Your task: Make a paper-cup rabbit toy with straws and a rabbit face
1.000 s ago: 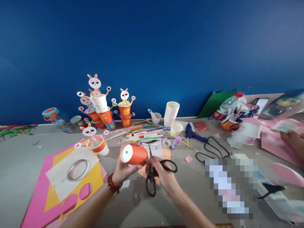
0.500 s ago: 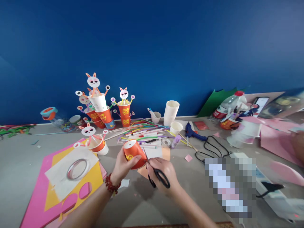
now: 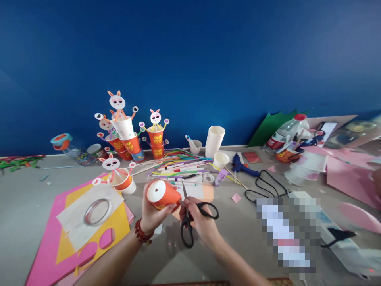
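My left hand (image 3: 153,214) is wrapped round an orange paper cup (image 3: 162,194), held on its side with its white bottom turned towards me. My right hand (image 3: 201,226) grips black-handled scissors (image 3: 193,216); their blades point up, right beside the cup's rim end. A red bead bracelet (image 3: 142,234) sits on my left wrist. Both hands hover above the grey table (image 3: 26,206), near its middle.
Pink and yellow foam sheets (image 3: 98,234) with a tape ring (image 3: 97,211) lie left. Finished bunny cups (image 3: 127,139), coloured straws (image 3: 178,165), white cups (image 3: 214,141), a blue glue gun (image 3: 242,167) with black cord, and a bottle (image 3: 287,133) stand behind. Another person's hand (image 3: 373,174) is far right.
The cup has been turned in my left hand, its white bottom now facing me again. The scissor handles have spread apart and the blades stand upright at the cup.
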Tool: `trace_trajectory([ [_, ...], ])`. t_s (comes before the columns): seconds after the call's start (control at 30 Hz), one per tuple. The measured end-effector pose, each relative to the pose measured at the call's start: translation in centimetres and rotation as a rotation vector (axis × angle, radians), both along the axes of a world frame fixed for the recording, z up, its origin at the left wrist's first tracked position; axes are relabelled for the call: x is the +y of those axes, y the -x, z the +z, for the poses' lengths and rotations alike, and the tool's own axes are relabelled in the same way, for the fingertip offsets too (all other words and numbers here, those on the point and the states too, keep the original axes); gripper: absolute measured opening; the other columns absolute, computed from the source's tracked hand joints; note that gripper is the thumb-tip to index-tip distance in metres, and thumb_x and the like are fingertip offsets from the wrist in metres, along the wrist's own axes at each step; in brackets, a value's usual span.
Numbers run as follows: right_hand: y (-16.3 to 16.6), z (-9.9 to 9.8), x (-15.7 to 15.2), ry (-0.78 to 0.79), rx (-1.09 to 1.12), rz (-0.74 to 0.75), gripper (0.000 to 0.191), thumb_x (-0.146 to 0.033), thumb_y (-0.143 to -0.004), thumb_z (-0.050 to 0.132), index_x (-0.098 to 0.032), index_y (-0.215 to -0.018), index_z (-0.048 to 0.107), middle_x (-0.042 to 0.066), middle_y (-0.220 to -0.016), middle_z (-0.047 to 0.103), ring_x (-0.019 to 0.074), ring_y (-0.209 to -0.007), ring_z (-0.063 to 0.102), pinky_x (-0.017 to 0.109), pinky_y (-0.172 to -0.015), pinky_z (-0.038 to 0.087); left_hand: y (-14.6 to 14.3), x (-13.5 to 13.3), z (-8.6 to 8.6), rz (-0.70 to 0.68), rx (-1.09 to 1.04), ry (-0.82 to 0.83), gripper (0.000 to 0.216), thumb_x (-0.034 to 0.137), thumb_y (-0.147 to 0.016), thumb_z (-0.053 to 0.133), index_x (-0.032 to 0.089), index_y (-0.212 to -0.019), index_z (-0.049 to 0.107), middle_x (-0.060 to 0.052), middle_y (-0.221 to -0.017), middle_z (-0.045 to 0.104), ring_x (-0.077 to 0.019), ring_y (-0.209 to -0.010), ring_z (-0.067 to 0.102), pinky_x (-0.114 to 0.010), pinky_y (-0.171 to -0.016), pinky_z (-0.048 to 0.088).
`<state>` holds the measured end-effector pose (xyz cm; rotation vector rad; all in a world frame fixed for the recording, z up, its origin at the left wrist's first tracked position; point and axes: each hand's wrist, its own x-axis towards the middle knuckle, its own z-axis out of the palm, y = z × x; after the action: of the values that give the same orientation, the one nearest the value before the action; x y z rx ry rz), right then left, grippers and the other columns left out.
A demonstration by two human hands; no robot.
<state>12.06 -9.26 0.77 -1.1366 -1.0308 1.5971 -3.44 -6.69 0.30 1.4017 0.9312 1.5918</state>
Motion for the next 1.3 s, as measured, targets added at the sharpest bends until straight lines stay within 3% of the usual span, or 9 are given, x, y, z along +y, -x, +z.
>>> trace_trajectory([
  [0.1,-0.9,0.2,0.4,-0.126,-0.158,0.073,0.035,-0.036,-0.090,0.046,-0.017,-0.063,0.057,-0.002,-0.054,0.053,0.0098,-0.048,0.045,0.021,-0.046,0.033,0.8,0.4,-0.5,0.018,0.037,0.150,0.059,0.031,-0.066,0.082,0.021,-0.116,0.052,-0.006,-0.099,0.069,-0.0234,-0.085,0.067,-0.036,-0.079,0.055],
  [0.33,-2.7,1.7,1.1,-0.424,-0.465,0.250,0.033,-0.028,-0.093,0.045,-0.018,-0.063,0.055,-0.003,-0.059,0.052,0.0101,-0.056,0.049,0.020,-0.055,0.035,2.1,1.6,-0.4,-0.150,0.106,0.399,0.057,0.030,-0.064,0.084,0.018,-0.115,0.060,-0.005,-0.095,0.071,-0.0191,-0.082,0.065,-0.028,-0.075,0.054],
  [0.57,-2.7,2.1,1.2,-0.630,-0.624,0.224,0.035,-0.032,-0.093,0.045,-0.019,-0.060,0.049,-0.003,-0.058,0.047,0.0108,-0.056,0.045,0.023,-0.056,0.031,0.4,1.1,-0.6,-0.105,-0.194,0.525,0.049,0.037,-0.067,0.081,0.015,-0.106,0.061,-0.007,-0.092,0.072,-0.0204,-0.079,0.068,-0.032,-0.074,0.055],
  [0.67,-3.4,2.7,1.0,-0.439,-0.550,0.207,0.033,-0.031,-0.089,0.045,-0.019,-0.060,0.053,-0.003,-0.055,0.049,0.0113,-0.052,0.047,0.023,-0.052,0.032,0.4,1.1,-0.8,-0.069,-0.153,0.501,0.049,0.036,-0.067,0.082,0.016,-0.107,0.060,-0.005,-0.092,0.071,-0.0193,-0.079,0.067,-0.030,-0.074,0.055],
  [0.8,-5.2,3.1,1.1,-0.115,-0.323,0.028,0.035,-0.037,-0.085,0.045,-0.019,-0.057,0.052,-0.002,-0.051,0.049,0.0110,-0.044,0.042,0.022,-0.043,0.029,1.2,1.7,-1.0,0.005,-0.126,0.427,0.050,0.035,-0.068,0.081,0.018,-0.109,0.058,-0.004,-0.093,0.069,-0.0188,-0.082,0.066,-0.030,-0.075,0.054],
  [0.87,-6.1,2.8,1.4,-0.120,-0.321,-0.031,0.036,-0.039,-0.085,0.046,-0.019,-0.056,0.053,-0.002,-0.051,0.049,0.0113,-0.044,0.042,0.023,-0.043,0.030,1.4,1.9,-0.9,-0.114,-0.188,0.445,0.046,0.041,-0.071,0.077,0.018,-0.106,0.059,-0.007,-0.095,0.070,-0.0221,-0.084,0.067,-0.034,-0.076,0.055],
  [0.97,-6.8,1.6,1.8,-0.276,-0.525,-0.025,0.034,-0.039,-0.086,0.051,-0.019,-0.059,0.058,-0.001,-0.052,0.052,0.0129,-0.049,0.047,0.023,-0.048,0.034,1.3,2.0,-0.8,-0.278,-0.256,0.473,0.048,0.050,-0.071,0.074,0.018,-0.104,0.062,-0.011,-0.098,0.071,-0.0281,-0.090,0.069,-0.041,-0.078,0.057],
  [1.1,-7.3,-0.7,2.3,-0.505,-0.715,0.096,0.033,-0.038,-0.088,0.056,-0.021,-0.060,0.059,-0.002,-0.058,0.058,0.0139,-0.056,0.051,0.023,-0.055,0.037,1.1,1.6,-0.8,-0.323,-0.368,0.544,0.049,0.051,-0.070,0.075,0.019,-0.105,0.064,-0.011,-0.102,0.072,-0.0299,-0.094,0.070,-0.045,-0.086,0.056],
  [1.3,-7.4,-3.6,3.4,-0.297,-0.482,0.120,0.037,-0.048,-0.086,0.060,-0.019,-0.064,0.064,-0.001,-0.059,0.060,0.0142,-0.056,0.054,0.023,-0.055,0.041,1.1,1.0,-1.0,-0.347,-0.408,0.553,0.055,0.052,-0.069,0.077,0.018,-0.110,0.065,-0.013,-0.108,0.072,-0.0317,-0.100,0.069,-0.043,-0.086,0.057],
])
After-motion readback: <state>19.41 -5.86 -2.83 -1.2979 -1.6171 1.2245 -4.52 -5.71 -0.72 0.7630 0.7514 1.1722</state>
